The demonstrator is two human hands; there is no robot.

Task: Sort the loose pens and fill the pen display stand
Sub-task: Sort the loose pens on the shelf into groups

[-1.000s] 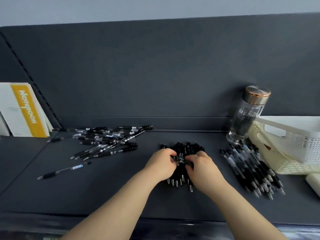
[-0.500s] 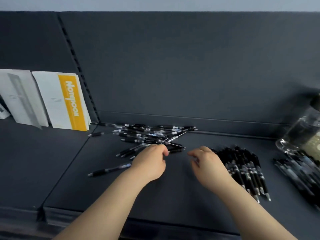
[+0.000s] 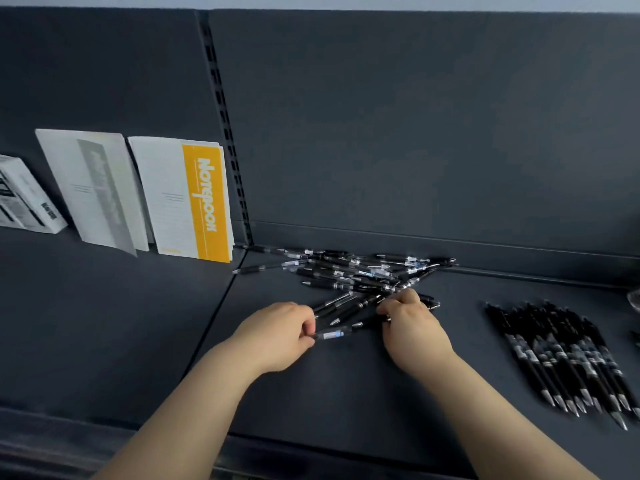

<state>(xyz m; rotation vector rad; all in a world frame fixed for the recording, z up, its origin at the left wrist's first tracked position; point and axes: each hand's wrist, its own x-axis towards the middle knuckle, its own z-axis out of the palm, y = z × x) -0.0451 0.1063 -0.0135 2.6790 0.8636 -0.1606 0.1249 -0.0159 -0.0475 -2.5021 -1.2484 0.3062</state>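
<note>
Watching the head cam feed here. My left hand (image 3: 280,336) has its grip narrowed to a pinch, thumb and fingertips closed on the near end of a black pen with a clear barrel (image 3: 330,335). That pen lies low over the dark grey shelf (image 3: 346,386) and runs up and right toward my right hand (image 3: 412,323).

The right hand sits at the near edge of the loose pile of black and clear pens (image 3: 363,271), fingers curled down onto a few of them. Honestly can't tell if that grip has actually closed on a pen or is just resting on the heap. The pile itself is a crisscross mess against the back lip of the shelf.

Off to the right, well apart from the pile, there's a row of black pens with silver tips (image 3: 561,362) lying side by side, tips toward me.

On the left a white notebook with a yellow band (image 3: 194,202), a white notebook with a grey band (image 3: 100,188) and a white box (image 3: 24,199) lean on the back panel.
</note>
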